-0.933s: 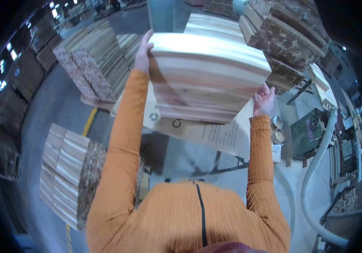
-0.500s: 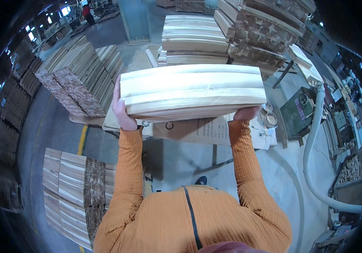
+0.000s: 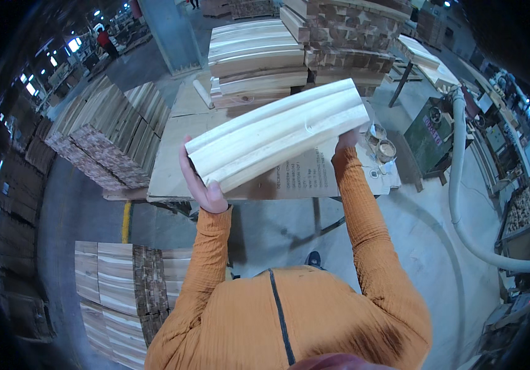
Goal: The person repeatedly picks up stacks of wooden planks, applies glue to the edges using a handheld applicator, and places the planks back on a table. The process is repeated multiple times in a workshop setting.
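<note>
Between my two hands I hold a pale bundle of wooden boards (image 3: 277,134) over the table, tilted so its right end is higher and farther away. My left hand (image 3: 204,184) grips the left end, thumb on the near side. At the other end, my right hand (image 3: 346,140) is closed under the near corner, its fingers mostly hidden by the wood. Beneath the boards, a printed cardboard sheet (image 3: 305,180) covers the table. Directly beyond stands a stack of similar pale boards (image 3: 255,55).
Small round containers (image 3: 386,150) sit at the table's right edge. Tall board stacks stand at the left (image 3: 107,139), lower left (image 3: 114,277) and back right (image 3: 351,46). A green machine (image 3: 428,137) and a pale hose (image 3: 456,179) are on the right. A distant person (image 3: 104,40) wears red.
The boards have turned from nearly level to slanting, right end up and left end down. My left hand has moved nearer and rightward; my right hand has shifted left and farther away.
</note>
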Available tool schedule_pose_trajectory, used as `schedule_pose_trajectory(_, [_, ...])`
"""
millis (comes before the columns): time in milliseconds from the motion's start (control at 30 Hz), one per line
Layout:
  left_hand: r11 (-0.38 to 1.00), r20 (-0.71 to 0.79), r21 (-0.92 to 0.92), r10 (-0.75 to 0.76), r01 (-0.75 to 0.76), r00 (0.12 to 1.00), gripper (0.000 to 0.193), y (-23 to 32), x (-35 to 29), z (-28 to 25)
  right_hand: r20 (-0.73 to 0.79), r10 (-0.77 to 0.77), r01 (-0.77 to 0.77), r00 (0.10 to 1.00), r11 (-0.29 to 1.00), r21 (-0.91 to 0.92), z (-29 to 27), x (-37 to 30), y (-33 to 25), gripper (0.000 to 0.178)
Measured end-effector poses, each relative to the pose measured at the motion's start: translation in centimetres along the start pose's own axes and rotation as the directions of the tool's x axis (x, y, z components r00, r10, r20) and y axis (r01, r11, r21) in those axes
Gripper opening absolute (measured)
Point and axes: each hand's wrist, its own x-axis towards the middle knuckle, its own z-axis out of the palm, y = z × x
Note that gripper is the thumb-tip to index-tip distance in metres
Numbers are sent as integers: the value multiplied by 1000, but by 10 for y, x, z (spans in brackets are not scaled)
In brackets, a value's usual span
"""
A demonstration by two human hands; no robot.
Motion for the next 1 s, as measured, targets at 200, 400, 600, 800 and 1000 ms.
schedule_pose_trajectory(200, [992,16,-94,91,-90,996,89,-12,26,13,114,219,-167,969,921,-351,-5,24,-36,42])
schedule_pose_trajectory(400, [995,23,97,31,-33,999,81,-7,28,9,268,279,-99,922,840,-534,-59,44,-92,20])
schedule_pose_trajectory(600, [971,-114,237,-2,30,993,79,23,10,59,116,-163,177,980,429,-886,-194,95,-156,16])
schedule_pose_trajectory(800, [924,-130,382,68,-14,989,78,25,7,59,257,78,268,963,-292,-918,-223,117,-139,21])
schedule_pose_trajectory(1000, [979,-151,203,49,-18,987,75,11,8,57,197,282,189,939,53,-980,-253,178,-162,29])
